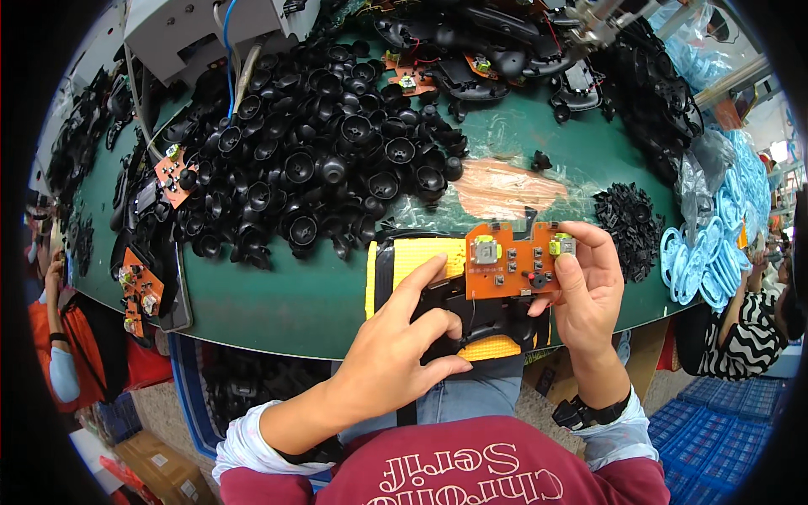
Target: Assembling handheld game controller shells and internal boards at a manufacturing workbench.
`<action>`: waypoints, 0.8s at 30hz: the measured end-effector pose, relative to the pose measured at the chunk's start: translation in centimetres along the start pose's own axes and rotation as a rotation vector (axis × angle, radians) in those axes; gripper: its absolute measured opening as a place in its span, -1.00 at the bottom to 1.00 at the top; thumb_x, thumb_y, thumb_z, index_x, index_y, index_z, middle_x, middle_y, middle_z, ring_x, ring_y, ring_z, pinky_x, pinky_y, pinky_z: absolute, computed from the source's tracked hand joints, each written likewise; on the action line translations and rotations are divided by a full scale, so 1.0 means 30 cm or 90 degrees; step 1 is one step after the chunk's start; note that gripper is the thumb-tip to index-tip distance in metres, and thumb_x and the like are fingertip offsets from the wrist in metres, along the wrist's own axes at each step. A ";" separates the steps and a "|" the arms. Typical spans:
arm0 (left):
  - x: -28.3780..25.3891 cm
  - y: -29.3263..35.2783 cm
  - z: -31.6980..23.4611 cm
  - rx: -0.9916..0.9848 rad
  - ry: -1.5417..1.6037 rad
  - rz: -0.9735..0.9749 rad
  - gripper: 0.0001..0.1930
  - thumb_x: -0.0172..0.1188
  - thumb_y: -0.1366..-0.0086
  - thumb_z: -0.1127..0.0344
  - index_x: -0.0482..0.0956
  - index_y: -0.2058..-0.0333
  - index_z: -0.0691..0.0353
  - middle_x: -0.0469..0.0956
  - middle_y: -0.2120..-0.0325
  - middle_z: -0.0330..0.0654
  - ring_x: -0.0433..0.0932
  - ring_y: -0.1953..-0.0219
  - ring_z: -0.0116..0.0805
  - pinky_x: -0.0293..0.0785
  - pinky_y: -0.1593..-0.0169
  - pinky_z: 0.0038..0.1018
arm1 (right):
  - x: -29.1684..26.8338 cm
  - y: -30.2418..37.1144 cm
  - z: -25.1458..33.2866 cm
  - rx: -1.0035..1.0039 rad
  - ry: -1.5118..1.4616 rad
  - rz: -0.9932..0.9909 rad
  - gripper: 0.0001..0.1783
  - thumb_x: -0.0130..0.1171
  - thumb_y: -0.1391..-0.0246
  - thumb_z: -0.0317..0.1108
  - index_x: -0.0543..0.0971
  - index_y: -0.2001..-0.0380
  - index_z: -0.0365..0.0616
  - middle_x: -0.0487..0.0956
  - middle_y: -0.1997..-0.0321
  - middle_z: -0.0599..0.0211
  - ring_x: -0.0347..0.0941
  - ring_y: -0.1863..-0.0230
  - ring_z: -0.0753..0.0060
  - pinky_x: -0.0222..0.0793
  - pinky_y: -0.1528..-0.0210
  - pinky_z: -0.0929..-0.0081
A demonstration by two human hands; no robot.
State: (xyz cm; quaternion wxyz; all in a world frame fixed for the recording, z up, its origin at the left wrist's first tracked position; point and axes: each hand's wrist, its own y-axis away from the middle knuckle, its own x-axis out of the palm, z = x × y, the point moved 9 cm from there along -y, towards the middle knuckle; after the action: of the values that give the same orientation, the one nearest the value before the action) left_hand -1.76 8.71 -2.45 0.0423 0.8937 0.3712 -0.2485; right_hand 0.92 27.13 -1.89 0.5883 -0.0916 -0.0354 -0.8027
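Observation:
My right hand (589,290) pinches the right edge of an orange circuit board (518,268) between thumb and fingers. The board carries two thumbstick modules with green-yellow parts and several small buttons. It is raised in front of a black game controller shell (497,318), covering part of it. My left hand (389,338) is curled around the left end of that shell, its fingers bent over it. Beneath the shell lies a yellow pad (406,259) with black bands, at the near edge of the green table (252,310).
A large heap of black thumbstick caps (311,160) fills the table's left and middle. Small black parts (629,223) are piled at right, beside light-blue rings (711,261). More circuit boards (141,282) lie at far left. Controller shells (480,42) crowd the back. Other people sit at both sides.

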 end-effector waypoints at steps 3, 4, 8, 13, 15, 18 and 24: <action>-0.010 -0.013 -0.045 0.080 -0.035 -0.048 -0.65 0.55 0.17 0.31 0.58 0.39 0.17 0.14 -0.27 0.20 0.30 -0.24 0.13 0.37 -0.17 -0.23 | -0.007 -0.008 -0.017 0.002 0.004 -0.028 -0.66 0.01 -0.26 -0.49 0.32 -0.08 -0.30 0.48 0.07 0.14 0.55 0.33 0.53 0.55 0.57 0.70; -0.014 -0.014 -0.041 0.079 -0.036 -0.049 -0.65 0.55 0.17 0.31 0.58 0.39 0.17 0.14 -0.27 0.20 0.30 -0.24 0.13 0.37 -0.17 -0.23 | -0.011 -0.018 -0.026 0.007 0.004 -0.037 -0.67 0.01 -0.26 -0.49 0.33 -0.07 -0.30 0.48 0.07 0.15 0.53 0.38 0.56 0.50 0.60 0.73; 0.004 -0.014 -0.014 0.046 -0.010 0.033 -0.68 0.49 0.09 0.32 0.57 0.35 0.18 -0.01 -0.31 0.30 0.24 -0.26 0.25 0.35 -0.18 -0.21 | -0.014 -0.081 -0.011 -0.053 0.069 0.028 -0.68 0.04 -0.24 -0.51 0.36 -0.05 -0.29 0.48 0.14 0.23 0.39 0.49 0.71 0.32 0.64 0.80; -0.028 -0.020 -0.013 0.073 0.054 -0.031 -0.65 0.55 0.14 0.30 0.57 0.42 0.23 0.01 -0.31 0.29 0.17 -0.32 0.20 0.33 -0.21 -0.25 | -0.032 -0.064 -0.028 -0.058 0.110 0.065 -0.68 0.05 -0.24 -0.51 0.36 -0.05 -0.30 0.50 0.14 0.24 0.43 0.47 0.69 0.37 0.61 0.78; -0.026 -0.013 -0.004 0.083 0.033 -0.044 -0.64 0.56 0.15 0.28 0.56 0.43 0.25 0.07 -0.29 0.30 0.27 -0.27 0.13 0.39 -0.14 -0.30 | -0.039 -0.051 -0.041 -0.031 0.110 0.031 -0.67 0.05 -0.24 -0.52 0.37 -0.05 -0.31 0.51 0.11 0.20 0.47 0.44 0.67 0.39 0.60 0.77; -0.031 0.008 0.008 0.056 -0.030 -0.072 -0.60 0.58 0.19 0.23 0.56 0.44 0.28 0.19 -0.23 0.32 0.47 -0.11 0.03 0.50 0.03 -0.39 | -0.022 -0.019 -0.003 -0.035 0.129 0.006 -0.66 0.04 -0.23 -0.55 0.36 -0.06 -0.35 0.51 0.10 0.14 0.54 0.36 0.60 0.51 0.51 0.71; -0.037 0.018 -0.001 0.061 -0.127 -0.158 -0.50 0.58 0.26 0.15 0.54 0.45 0.35 0.33 -0.14 0.36 0.58 0.01 0.03 0.56 0.06 -0.37 | 0.031 0.060 -0.023 -0.028 0.152 0.029 -0.65 0.11 -0.18 -0.61 0.39 -0.04 -0.40 0.55 0.18 0.22 0.53 0.25 0.63 0.45 0.30 0.72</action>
State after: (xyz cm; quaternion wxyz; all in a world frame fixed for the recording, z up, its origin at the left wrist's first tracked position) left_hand -2.04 7.62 -1.97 0.0054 0.8130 0.4600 -0.3569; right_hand 2.29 25.59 -2.47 0.6042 -0.0095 0.0546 -0.7949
